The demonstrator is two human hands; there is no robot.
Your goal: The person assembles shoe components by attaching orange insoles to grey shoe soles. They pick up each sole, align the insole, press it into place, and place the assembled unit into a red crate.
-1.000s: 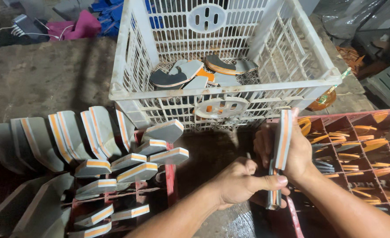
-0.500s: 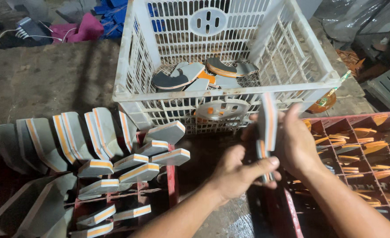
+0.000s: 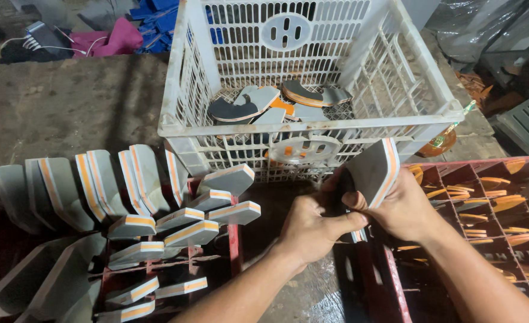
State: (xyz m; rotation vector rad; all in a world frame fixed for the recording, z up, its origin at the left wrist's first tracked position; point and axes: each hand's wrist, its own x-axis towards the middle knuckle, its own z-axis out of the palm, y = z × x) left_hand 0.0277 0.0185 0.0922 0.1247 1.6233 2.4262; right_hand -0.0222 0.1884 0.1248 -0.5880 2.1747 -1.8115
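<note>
My right hand (image 3: 403,206) grips a grey foam shoe sole (image 3: 373,170) with white and orange edge layers, tilted up in front of the white plastic crate (image 3: 312,128). My left hand (image 3: 312,226) closes on the lower end of the same sole, thumb pressing against it. Both hands meet just below the crate's front wall. Inside the crate lie several more grey and orange soles (image 3: 258,107).
A red rack (image 3: 234,239) at the left holds rows of grey soles (image 3: 127,191) standing on edge. A red divided crate (image 3: 486,203) at the right contains orange pieces. Cloth and blue items (image 3: 121,36) lie on the ground behind.
The sole has tilted from upright and edge-on to showing its flat grey face, and both hands have shifted slightly up toward the crate.
</note>
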